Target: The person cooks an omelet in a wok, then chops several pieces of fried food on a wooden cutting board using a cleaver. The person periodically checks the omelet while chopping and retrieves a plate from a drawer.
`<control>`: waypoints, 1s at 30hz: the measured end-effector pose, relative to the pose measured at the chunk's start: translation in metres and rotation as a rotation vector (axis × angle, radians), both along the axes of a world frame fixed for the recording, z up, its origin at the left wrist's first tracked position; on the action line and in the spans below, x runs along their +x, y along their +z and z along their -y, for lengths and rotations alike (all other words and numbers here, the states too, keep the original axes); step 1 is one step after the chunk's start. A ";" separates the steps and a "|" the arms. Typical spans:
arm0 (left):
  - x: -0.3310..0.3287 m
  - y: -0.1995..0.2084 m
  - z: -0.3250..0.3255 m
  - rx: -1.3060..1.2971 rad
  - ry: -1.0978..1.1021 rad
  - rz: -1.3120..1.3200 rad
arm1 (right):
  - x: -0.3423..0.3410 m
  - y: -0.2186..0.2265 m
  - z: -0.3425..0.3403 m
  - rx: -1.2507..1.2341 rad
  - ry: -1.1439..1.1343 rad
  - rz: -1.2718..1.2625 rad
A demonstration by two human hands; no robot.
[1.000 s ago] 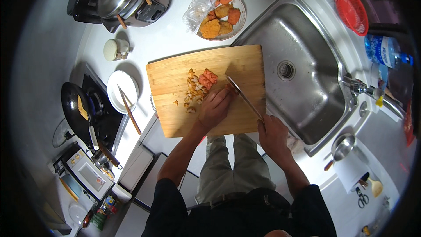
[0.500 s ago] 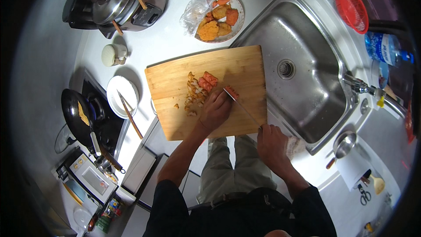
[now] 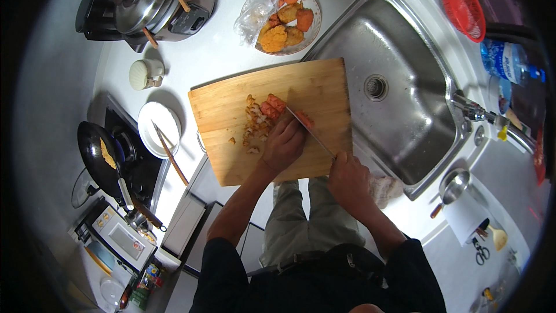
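Observation:
On a wooden cutting board [image 3: 318, 87], my left hand [image 3: 284, 142] is curled, fingertips held down against red-orange food [image 3: 273, 106] whose near end they cover. My right hand [image 3: 348, 178], at the board's near right edge, is closed round the handle of a knife [image 3: 315, 136]. Its thin blade slants up and left, close against the left fingers. A red-orange slice [image 3: 304, 119] lies on the blade's right side. Chopped golden-brown and whitish bits [image 3: 253, 123] are scattered left of the fingers.
Beyond the board stands a plate [image 3: 313, 33] of fried pieces with a plastic bag [image 3: 255, 11]. A steel sink [image 3: 399, 133] is at the right. To the left are a white bowl [image 3: 152, 117] with chopsticks, a frying pan [image 3: 92, 139] on the stove, and a cooker [image 3: 194, 6].
My right hand and the knife have shifted left and slightly up. The blade now lies left of the red-orange slice; my left hand stays nearly in place.

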State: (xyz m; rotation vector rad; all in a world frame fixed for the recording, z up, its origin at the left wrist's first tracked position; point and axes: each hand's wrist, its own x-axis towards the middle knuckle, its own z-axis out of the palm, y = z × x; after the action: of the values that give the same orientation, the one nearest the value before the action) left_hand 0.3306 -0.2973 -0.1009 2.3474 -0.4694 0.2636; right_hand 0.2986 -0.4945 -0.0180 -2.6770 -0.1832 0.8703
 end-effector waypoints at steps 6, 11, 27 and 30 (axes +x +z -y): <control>-0.005 -0.006 -0.002 0.037 0.014 0.022 | -0.021 0.003 0.018 -0.056 -0.062 -0.083; 0.002 0.000 0.003 0.054 0.014 0.031 | -0.024 0.001 0.026 0.100 -0.181 -0.005; 0.001 -0.001 0.003 0.029 0.028 -0.021 | -0.014 0.000 0.025 0.199 -0.179 0.203; 0.002 0.001 0.003 0.018 0.032 -0.019 | -0.013 0.006 0.023 0.173 -0.154 0.196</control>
State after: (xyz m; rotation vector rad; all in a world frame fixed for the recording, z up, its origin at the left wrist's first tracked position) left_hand 0.3331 -0.3004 -0.1003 2.3751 -0.4265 0.2527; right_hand 0.2852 -0.5172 -0.0118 -2.5709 -0.0907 0.5205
